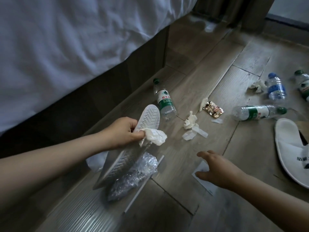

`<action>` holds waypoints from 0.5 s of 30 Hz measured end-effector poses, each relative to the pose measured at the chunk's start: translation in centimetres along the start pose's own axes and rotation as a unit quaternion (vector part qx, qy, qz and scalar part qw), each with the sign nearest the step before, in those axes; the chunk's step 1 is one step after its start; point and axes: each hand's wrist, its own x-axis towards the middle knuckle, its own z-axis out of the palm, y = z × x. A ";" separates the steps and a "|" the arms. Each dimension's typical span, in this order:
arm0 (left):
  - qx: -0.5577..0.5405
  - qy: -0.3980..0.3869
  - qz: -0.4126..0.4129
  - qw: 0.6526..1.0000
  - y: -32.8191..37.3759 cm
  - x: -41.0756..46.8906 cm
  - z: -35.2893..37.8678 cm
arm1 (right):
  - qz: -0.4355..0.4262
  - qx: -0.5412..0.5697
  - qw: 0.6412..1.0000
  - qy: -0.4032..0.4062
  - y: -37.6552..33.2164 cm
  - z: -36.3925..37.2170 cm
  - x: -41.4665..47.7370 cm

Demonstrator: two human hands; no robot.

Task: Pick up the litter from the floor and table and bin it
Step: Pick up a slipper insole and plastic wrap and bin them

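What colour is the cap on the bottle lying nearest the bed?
Green cap on that bottle; head view shows it best.

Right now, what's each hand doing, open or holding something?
Left hand: grips a white slipper and a crumpled tissue.
Right hand: open, holding nothing.

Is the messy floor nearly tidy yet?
Not nearly. No bin shows, so nothing looks binned. The left hand grips a slipper and crumpled tissue; the right hand hovers open over a paper slip. Four bottles, more tissues and a snack wrapper lie on the floor.
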 end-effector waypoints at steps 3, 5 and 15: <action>0.037 0.016 0.015 0.999 -0.9 -1.1 0.0 | 0.034 0.011 0.999 -0.010 0.3 1.7 0.9; 0.054 0.032 0.023 0.998 -1.4 -1.7 -0.1 | 0.059 0.015 0.998 -0.016 0.7 2.5 1.5; 0.045 0.063 -0.005 0.997 -4.9 -3.6 -1.8 | 0.045 0.006 0.999 -0.005 -0.5 6.1 2.7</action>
